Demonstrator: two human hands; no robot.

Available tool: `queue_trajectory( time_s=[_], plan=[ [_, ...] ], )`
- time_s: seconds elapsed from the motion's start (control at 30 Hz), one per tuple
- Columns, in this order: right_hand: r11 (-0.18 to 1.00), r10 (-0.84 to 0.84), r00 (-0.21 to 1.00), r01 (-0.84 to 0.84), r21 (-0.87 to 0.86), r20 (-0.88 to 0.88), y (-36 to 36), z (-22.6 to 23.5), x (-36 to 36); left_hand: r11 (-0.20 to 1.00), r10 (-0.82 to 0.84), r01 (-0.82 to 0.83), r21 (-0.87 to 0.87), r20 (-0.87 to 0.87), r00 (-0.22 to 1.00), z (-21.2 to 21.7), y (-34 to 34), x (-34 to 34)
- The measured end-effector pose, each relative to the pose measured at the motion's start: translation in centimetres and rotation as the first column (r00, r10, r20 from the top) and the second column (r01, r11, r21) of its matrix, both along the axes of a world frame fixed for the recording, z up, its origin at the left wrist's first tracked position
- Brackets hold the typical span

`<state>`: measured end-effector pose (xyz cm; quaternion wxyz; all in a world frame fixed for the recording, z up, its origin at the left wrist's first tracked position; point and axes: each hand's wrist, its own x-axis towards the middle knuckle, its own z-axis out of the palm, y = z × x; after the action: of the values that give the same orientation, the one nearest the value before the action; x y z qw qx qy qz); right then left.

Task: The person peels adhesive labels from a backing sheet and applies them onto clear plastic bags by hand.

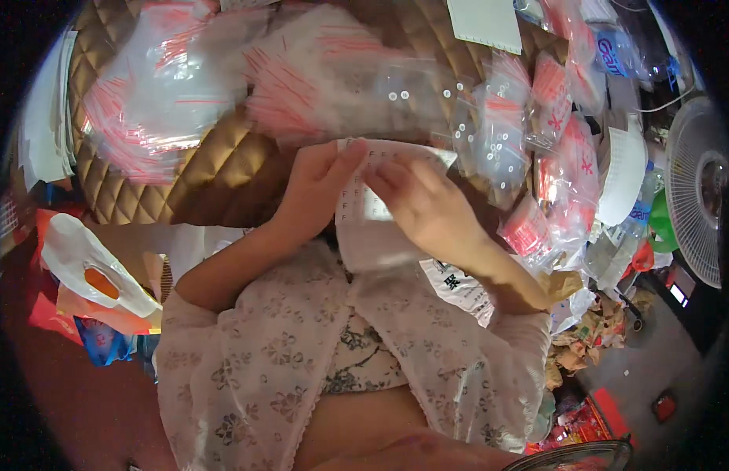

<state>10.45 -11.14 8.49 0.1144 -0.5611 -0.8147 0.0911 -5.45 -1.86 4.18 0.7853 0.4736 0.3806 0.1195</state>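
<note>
A white sheet (372, 239) with rows of small printed marks, like a label sheet, is held upright above my lap. My left hand (313, 188) grips its upper left edge, the thumb lying on the printed face. Over the middle of the sheet is my right hand (427, 196), its fingertips drawn together at the rows. Whatever they pinch is too small or hidden to make out. Just beyond the hands lie clear zip bags with red closures, one heap (325, 71) in the middle and another heap (149, 102) to the left.
Clear bags with small white rings (494, 145) lie right of the heaps on a brown quilted cover (215, 169). Pink-and-clear packs (564, 177) and a white fan (703, 188) stand farther right. A white notepad (486, 27) is at the back; a white-handled bag (78, 251) sits left.
</note>
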Motion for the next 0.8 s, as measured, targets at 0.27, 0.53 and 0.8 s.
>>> queue_trajectory(
  time_s=[0.27, 0.53, 0.8],
  plan=[
    [0.948, -0.271, 0.800, 0.126, -0.291, -0.535, 10.2, -4.5, 8.4, -0.108, -0.149, 0.315, 0.943, -0.328, 0.933, -3.7, -0.6, 2.9],
    [0.877, -0.430, 0.903, 0.411, -0.247, -0.022, 11.5, -3.8, 7.6, -0.048, -0.120, 0.371, 0.927, -0.374, 0.920, -4.8, -1.0, 2.9],
    [0.923, -0.355, 0.912, 0.377, -0.079, 0.206, 11.9, -2.9, 5.7, -0.054, -0.045, 0.375, 0.926, -0.377, 0.925, -3.7, -0.6, 2.5]
  ],
)
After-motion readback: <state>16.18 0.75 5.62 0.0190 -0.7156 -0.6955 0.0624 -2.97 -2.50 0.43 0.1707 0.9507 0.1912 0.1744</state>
